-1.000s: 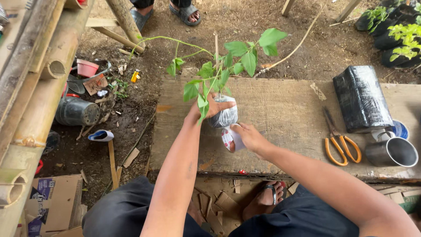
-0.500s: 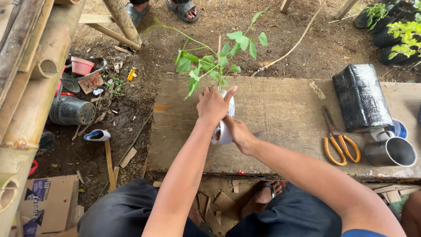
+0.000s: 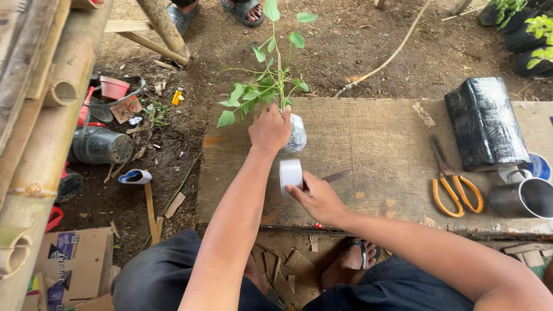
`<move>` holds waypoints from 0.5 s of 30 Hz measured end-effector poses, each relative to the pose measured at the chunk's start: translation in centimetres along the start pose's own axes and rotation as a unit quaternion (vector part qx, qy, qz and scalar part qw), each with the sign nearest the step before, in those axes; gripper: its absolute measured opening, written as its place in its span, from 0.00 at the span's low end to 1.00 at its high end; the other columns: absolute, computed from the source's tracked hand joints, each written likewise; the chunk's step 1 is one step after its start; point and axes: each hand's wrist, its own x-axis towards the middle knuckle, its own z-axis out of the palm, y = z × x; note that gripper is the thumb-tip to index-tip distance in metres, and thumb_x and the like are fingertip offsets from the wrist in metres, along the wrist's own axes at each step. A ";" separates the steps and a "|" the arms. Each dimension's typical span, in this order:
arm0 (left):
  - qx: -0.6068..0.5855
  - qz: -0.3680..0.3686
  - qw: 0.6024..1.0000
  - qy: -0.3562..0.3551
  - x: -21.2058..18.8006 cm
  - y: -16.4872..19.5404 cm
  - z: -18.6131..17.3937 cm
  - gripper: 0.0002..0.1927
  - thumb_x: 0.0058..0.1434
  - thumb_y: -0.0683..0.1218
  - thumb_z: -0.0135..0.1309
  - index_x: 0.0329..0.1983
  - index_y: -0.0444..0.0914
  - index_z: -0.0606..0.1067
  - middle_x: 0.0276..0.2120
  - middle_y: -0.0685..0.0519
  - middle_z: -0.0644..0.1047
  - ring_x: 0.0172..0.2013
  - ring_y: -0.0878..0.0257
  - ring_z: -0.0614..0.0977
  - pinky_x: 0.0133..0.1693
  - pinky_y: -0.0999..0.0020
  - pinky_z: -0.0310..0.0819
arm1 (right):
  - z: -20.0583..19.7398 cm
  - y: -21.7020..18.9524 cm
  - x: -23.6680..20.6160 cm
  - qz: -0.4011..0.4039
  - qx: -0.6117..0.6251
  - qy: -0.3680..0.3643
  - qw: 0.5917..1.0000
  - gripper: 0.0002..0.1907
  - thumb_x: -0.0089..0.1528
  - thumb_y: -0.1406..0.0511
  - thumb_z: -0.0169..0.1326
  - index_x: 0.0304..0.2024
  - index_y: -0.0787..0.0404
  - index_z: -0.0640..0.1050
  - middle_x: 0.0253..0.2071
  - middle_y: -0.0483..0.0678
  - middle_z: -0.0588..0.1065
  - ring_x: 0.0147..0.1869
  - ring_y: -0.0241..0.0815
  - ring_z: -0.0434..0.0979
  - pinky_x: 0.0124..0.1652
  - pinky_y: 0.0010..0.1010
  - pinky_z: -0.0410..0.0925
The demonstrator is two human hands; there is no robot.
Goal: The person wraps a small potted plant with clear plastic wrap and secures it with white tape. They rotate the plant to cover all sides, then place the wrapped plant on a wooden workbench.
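Left hand [image 3: 269, 128] grip clamped on the wrapped base [image 3: 296, 133] of a leafy seedling [image 3: 271, 86], holding it upright on the wooden tabletop [image 3: 374, 167], presumably to steady it for binding. Right hand [image 3: 319, 200], nearer the body, pinches a white tape roll [image 3: 290, 173]. Right of both grips: orange-handled scissors [image 3: 455, 193], black plastic-wrapped bundle [image 3: 485, 124].

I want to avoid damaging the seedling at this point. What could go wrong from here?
The left hand grips only the wrapped base of the tall seedling, so the leafy stem could tip or bend. The right hand holds the tape roll close beneath it; a tug might pull the plant over. A knife blade lies by the right hand and could nick it.
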 end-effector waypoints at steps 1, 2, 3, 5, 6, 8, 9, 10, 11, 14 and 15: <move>0.001 -0.003 1.000 -0.003 -0.1 -0.1 -0.2 0.26 0.72 0.63 0.37 0.53 0.39 0.73 0.53 0.40 0.77 0.57 0.39 0.76 0.53 0.40 0.72 | 0.2 0.0 -0.1 0.008 0.015 -0.015 1.000 0.22 0.65 0.53 0.52 0.51 0.64 0.74 0.39 0.56 0.81 0.40 0.47 0.79 0.44 0.38 0.71; 0.000 -0.001 1.000 0.006 -0.2 -0.2 -0.4 0.27 0.71 0.63 0.37 0.53 0.39 0.73 0.53 0.40 0.77 0.56 0.39 0.76 0.52 0.40 0.72 | 0.4 0.1 -0.1 0.016 0.029 -0.032 0.999 0.22 0.66 0.53 0.51 0.49 0.65 0.75 0.38 0.56 0.81 0.39 0.46 0.79 0.43 0.38 0.72; -0.002 0.001 1.000 0.013 -0.3 -0.2 -0.4 0.27 0.71 0.63 0.37 0.53 0.39 0.73 0.53 0.41 0.77 0.56 0.39 0.77 0.51 0.40 0.72 | 0.7 0.4 -0.1 0.026 0.042 -0.050 0.998 0.23 0.67 0.52 0.51 0.47 0.67 0.77 0.37 0.57 0.81 0.39 0.46 0.78 0.42 0.39 0.72; 0.003 0.004 1.000 0.027 -0.6 -0.2 -0.4 0.27 0.70 0.63 0.37 0.53 0.39 0.73 0.53 0.42 0.77 0.55 0.39 0.77 0.51 0.41 0.73 | 1.2 1.1 0.1 0.069 0.020 -0.032 0.997 0.25 0.67 0.50 0.48 0.48 0.67 0.76 0.36 0.55 0.80 0.37 0.43 0.79 0.41 0.38 0.71; 0.010 0.005 0.999 0.031 -0.7 0.0 -0.4 0.27 0.71 0.63 0.36 0.52 0.39 0.73 0.53 0.42 0.77 0.55 0.39 0.77 0.51 0.41 0.73 | 1.4 1.5 0.1 0.092 0.009 -0.020 0.996 0.26 0.68 0.50 0.46 0.48 0.67 0.75 0.35 0.54 0.80 0.36 0.42 0.79 0.41 0.37 0.71; 0.017 0.007 0.999 0.032 -0.8 0.3 -0.4 0.27 0.71 0.63 0.36 0.52 0.39 0.73 0.53 0.42 0.77 0.55 0.39 0.77 0.51 0.41 0.73 | 2.2 2.1 -0.1 0.176 0.094 -0.038 0.979 0.27 0.68 0.49 0.45 0.50 0.66 0.76 0.34 0.52 0.78 0.35 0.42 0.76 0.38 0.39 0.69; 0.017 0.005 0.999 0.029 -0.9 0.5 -0.5 0.27 0.71 0.63 0.36 0.53 0.39 0.73 0.54 0.42 0.77 0.55 0.39 0.77 0.51 0.41 0.73 | 2.6 2.2 -0.4 0.218 0.137 -0.045 0.965 0.27 0.68 0.49 0.45 0.51 0.65 0.76 0.34 0.52 0.77 0.34 0.42 0.74 0.37 0.39 0.69; 0.018 0.005 0.999 0.027 -0.9 0.7 -0.7 0.27 0.71 0.64 0.36 0.54 0.39 0.73 0.54 0.42 0.77 0.55 0.39 0.78 0.51 0.41 0.73 | 2.8 2.2 -0.6 0.231 0.134 -0.045 0.963 0.27 0.68 0.48 0.45 0.51 0.64 0.76 0.34 0.52 0.77 0.35 0.42 0.75 0.37 0.39 0.69; 0.015 0.006 1.000 0.021 -1.0 0.8 -0.9 0.28 0.71 0.65 0.36 0.55 0.39 0.71 0.55 0.42 0.76 0.55 0.39 0.77 0.52 0.41 0.72 | 3.0 2.0 -0.8 0.241 0.132 -0.044 0.961 0.26 0.68 0.48 0.45 0.52 0.63 0.75 0.35 0.52 0.78 0.36 0.42 0.76 0.38 0.39 0.69; -0.041 0.033 0.997 0.063 -1.9 0.9 -1.8 0.30 0.71 0.66 0.37 0.59 0.39 0.69 0.60 0.41 0.71 0.57 0.39 0.73 0.54 0.43 0.68 | 2.7 0.7 -1.5 0.208 0.182 -0.037 0.960 0.27 0.67 0.48 0.45 0.54 0.62 0.75 0.41 0.49 0.78 0.42 0.39 0.75 0.44 0.34 0.68; -0.092 0.055 0.988 0.112 -2.6 0.5 -1.9 0.29 0.71 0.65 0.40 0.60 0.38 0.69 0.60 0.40 0.69 0.58 0.39 0.71 0.55 0.44 0.66 | 2.4 0.2 -1.9 0.189 0.204 -0.041 0.960 0.27 0.67 0.48 0.46 0.55 0.62 0.75 0.43 0.48 0.78 0.45 0.37 0.74 0.46 0.32 0.68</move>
